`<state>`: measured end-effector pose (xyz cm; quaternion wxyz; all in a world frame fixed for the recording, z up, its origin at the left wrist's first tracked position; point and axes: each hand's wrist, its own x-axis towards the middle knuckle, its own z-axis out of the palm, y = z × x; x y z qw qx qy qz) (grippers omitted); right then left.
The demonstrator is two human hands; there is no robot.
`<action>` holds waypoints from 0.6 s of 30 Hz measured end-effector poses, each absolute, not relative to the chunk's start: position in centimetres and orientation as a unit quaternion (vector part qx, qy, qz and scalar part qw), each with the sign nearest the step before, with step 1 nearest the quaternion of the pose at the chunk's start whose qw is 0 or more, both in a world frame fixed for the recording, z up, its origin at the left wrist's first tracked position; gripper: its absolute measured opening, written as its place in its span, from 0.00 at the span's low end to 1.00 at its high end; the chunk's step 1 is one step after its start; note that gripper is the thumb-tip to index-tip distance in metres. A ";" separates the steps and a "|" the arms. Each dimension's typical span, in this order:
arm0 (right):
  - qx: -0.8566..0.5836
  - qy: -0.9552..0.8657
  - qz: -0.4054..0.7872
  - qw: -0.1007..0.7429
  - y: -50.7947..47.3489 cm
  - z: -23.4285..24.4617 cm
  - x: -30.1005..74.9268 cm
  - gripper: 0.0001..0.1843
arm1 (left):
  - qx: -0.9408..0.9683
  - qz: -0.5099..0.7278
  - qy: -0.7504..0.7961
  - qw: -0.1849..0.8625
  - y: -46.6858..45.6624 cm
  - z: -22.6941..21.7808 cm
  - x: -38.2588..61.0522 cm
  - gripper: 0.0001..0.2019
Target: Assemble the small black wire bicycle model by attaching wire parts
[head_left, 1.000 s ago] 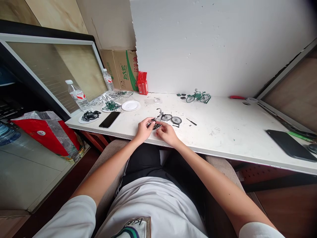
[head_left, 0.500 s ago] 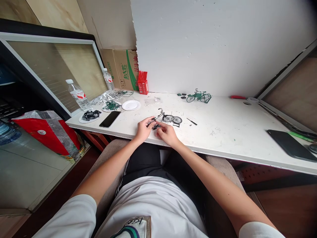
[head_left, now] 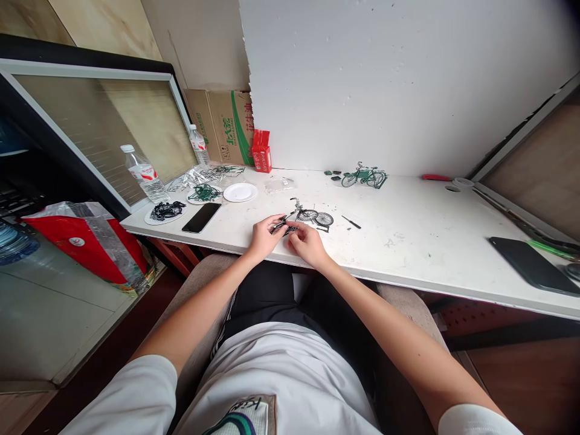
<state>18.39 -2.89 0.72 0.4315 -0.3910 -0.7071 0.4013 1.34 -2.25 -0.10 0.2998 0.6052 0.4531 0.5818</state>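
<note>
L hand point(head_left: 264, 236) & R hand point(head_left: 309, 242) both pinched on small blk parts point(head_left: 280, 223), front-L of 2 wheels point(head_left: 324, 219); thin blk stick point(head_left: 351, 222) R of wheels, phone point(head_left: 202, 217) well L.

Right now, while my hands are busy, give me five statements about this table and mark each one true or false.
1. The left hand and right hand are both at small black parts. True.

2. Two spoked wheels lie to the left of the left hand. False: they show beyond the right hand.

3. The bicycle near the wall is red. False: the bicycle there is mostly green.

4. The red box stands to the right of the cardboard carton. True.

5. The black tangle lies directly on the tabletop. False: it lies on a white plate.
</note>
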 end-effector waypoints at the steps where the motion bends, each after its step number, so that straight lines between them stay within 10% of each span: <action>1: -0.395 -0.704 0.400 0.434 -2.9 0.9 18.5 0.24 | 0.606 0.582 0.453 0.299 -2.2 -0.2 1.3 0.21; 18: -0.665 -0.697 0.105 0.246 2.6 7.8 31.2 0.13 | 0.600 0.577 0.482 0.272 -2.3 -0.2 1.5 0.15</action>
